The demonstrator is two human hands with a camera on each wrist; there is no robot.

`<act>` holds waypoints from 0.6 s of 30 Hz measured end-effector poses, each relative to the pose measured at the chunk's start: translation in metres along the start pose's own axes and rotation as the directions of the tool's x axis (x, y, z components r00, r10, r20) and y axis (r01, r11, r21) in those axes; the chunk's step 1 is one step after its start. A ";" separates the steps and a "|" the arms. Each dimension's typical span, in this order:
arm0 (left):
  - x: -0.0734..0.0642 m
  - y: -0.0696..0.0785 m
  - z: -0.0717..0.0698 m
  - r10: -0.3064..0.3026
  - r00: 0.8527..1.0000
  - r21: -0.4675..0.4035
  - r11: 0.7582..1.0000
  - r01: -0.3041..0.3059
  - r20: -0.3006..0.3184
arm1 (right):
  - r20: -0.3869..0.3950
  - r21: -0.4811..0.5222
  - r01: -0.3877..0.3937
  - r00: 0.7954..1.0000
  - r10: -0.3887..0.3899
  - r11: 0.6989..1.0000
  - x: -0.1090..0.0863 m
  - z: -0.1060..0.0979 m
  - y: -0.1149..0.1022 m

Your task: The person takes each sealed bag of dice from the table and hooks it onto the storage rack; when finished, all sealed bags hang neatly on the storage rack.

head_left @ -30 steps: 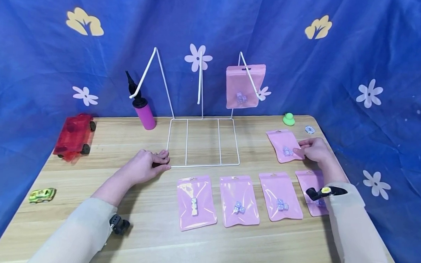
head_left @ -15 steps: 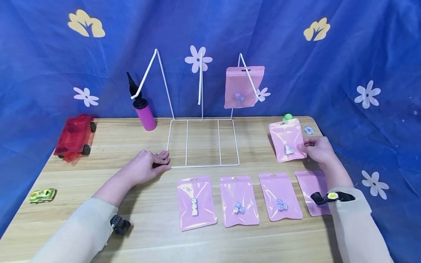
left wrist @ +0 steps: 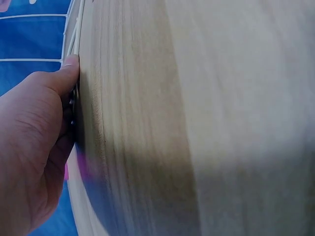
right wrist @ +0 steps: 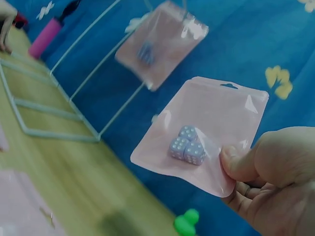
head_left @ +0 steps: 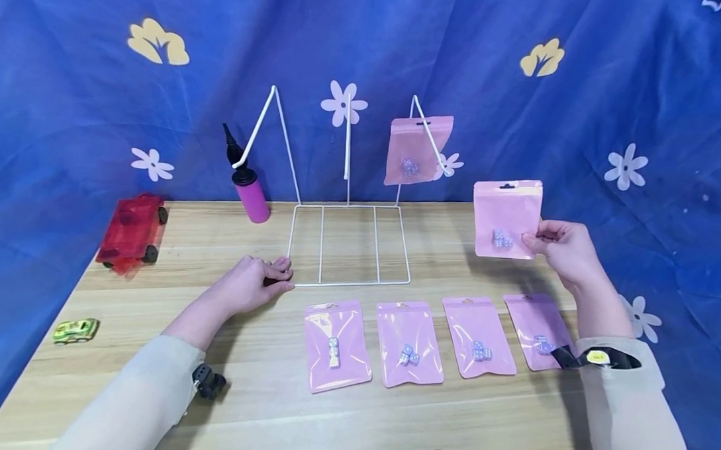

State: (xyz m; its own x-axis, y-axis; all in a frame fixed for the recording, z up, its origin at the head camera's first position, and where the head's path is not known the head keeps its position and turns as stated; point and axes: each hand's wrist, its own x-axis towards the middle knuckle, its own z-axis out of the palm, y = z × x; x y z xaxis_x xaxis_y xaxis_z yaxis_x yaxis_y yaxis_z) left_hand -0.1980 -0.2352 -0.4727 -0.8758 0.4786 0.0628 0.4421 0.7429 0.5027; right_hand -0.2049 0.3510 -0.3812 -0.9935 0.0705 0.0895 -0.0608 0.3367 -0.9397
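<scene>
In the head view my right hand (head_left: 565,252) pinches the lower right edge of a pink zip bag (head_left: 506,213), held upright above the table. Three lilac dice (right wrist: 188,146) show through that bag in the right wrist view. My left hand (head_left: 251,284) grips the front left corner of a white wire display rack (head_left: 364,283). The left thumb (left wrist: 69,69) lies along the rack's wire in the left wrist view; the other fingers are partly hidden. From the rack's right hook hangs another pink bag (head_left: 419,147) of dice. The middle and left hooks carry nothing.
Several pink bags of dice, among them the leftmost bag (head_left: 339,330), lie in a row at the front. A purple pump (head_left: 253,198), a red toy car (head_left: 132,230) and a small green car (head_left: 75,331) stand left. A green knob-shaped piece (right wrist: 186,223) lies at the back right.
My right hand has lifted the pink bag off the table and turned it upright, facing me. The left hand has stayed at the rack's corner.
</scene>
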 end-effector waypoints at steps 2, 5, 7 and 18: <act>0.000 -0.001 0.000 0.003 1.000 -0.001 1.000 -0.003 0.001 | -0.004 0.073 0.026 1.000 -0.026 0.997 -0.003 0.000 -0.009; 0.000 -0.001 0.000 0.005 1.000 0.003 1.000 -0.005 0.005 | -0.001 0.212 0.067 0.998 -0.068 0.975 -0.008 0.001 -0.022; 0.001 -0.001 0.001 0.016 1.000 0.000 1.000 -0.016 0.003 | 0.001 0.276 0.095 0.995 -0.099 0.956 -0.012 0.002 -0.031; -0.001 -0.001 0.001 0.003 1.000 -0.003 1.000 -0.003 0.001 | 0.057 0.500 0.166 0.973 -0.224 0.850 -0.033 0.019 -0.081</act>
State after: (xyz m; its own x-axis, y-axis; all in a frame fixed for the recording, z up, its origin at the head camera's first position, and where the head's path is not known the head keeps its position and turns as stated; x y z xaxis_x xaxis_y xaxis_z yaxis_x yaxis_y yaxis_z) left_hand -0.1971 -0.2357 -0.4741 -0.8742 0.4814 0.0629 0.4439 0.7399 0.5055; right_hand -0.1685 0.3041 -0.3144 -0.9586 -0.0601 0.2784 -0.2649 -0.1711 -0.9490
